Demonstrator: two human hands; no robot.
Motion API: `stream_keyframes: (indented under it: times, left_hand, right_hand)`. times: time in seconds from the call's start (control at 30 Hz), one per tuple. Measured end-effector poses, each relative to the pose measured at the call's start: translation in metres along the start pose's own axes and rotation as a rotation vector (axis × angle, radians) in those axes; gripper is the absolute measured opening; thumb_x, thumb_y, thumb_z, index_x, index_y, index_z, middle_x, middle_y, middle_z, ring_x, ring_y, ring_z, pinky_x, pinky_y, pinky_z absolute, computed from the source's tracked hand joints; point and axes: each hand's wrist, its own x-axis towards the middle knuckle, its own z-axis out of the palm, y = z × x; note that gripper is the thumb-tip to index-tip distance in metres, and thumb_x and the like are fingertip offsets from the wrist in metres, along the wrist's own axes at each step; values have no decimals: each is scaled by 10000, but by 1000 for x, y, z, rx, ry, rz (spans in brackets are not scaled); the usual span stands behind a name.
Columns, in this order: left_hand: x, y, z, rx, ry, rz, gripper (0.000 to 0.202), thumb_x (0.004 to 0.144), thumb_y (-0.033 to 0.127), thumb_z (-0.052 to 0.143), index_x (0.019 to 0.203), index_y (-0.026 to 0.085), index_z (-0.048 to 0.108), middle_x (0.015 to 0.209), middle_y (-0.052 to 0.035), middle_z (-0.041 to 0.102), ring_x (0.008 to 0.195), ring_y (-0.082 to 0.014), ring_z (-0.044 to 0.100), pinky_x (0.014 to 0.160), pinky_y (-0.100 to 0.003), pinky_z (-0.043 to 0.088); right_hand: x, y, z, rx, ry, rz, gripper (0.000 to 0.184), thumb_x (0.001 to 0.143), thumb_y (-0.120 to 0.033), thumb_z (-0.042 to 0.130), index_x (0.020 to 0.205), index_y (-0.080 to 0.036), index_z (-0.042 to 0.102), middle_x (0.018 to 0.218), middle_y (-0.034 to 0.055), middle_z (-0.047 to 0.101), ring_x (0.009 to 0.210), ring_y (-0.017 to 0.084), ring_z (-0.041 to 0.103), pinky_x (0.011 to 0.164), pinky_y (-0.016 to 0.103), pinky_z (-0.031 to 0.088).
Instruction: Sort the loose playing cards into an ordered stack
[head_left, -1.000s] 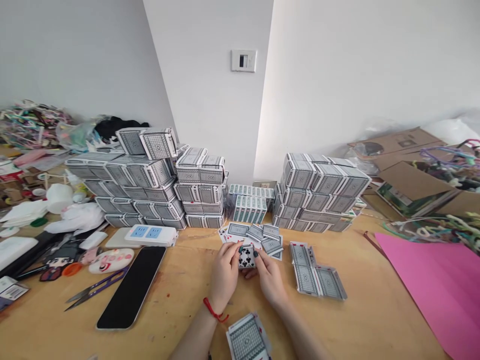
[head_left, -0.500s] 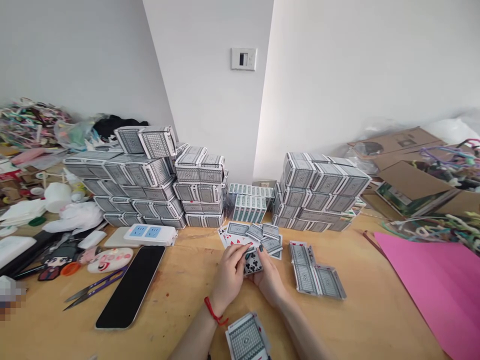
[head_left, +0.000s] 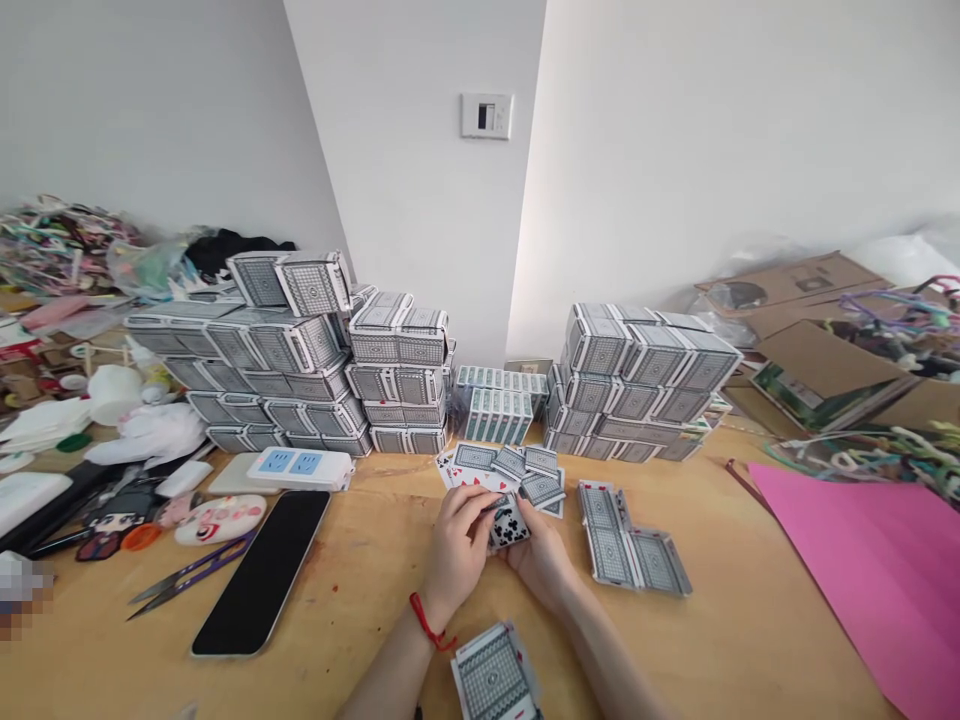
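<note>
Between my two hands is a small block made of playing cards (head_left: 510, 526), with a clubs face turned up toward me. My left hand (head_left: 463, 530), a red cord round its wrist, is closed with fingertips on the block's left and top edge. My right hand (head_left: 541, 555) grips the block from the right, its thumb along the top edge. Just beyond them, loose playing cards (head_left: 541, 488) lie spread on the table, some face down and some showing hearts. A folded card piece (head_left: 491, 675) rests near my forearms, and an L-shaped card piece (head_left: 634, 545) lies to the right.
Stacked card blocks stand at the back left (head_left: 300, 345) and back right (head_left: 645, 370), with small card boxes (head_left: 499, 405) between them. To the left lie a phone (head_left: 262, 575), thread snips (head_left: 191, 575) and a power strip (head_left: 300, 466). Pink paper (head_left: 862, 580) covers the right side.
The block in my hands has tilted slightly, showing a little more of its clubs face. My right thumb has shifted a little; other things stay where they were.
</note>
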Motion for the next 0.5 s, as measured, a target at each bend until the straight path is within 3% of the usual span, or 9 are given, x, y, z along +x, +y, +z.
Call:
stream_keyframes:
  times: [0.5]
  left_hand:
    - [-2, 8, -1, -29, 79, -53, 121, 759, 152, 472, 798, 195, 577, 828, -33, 542, 834, -157, 511, 756, -306, 427]
  right_hand:
    - [-1, -6, 2, 155, -101, 103, 258, 783, -352, 465, 878, -137, 572, 764, 60, 640, 704, 176, 578, 572, 288, 443]
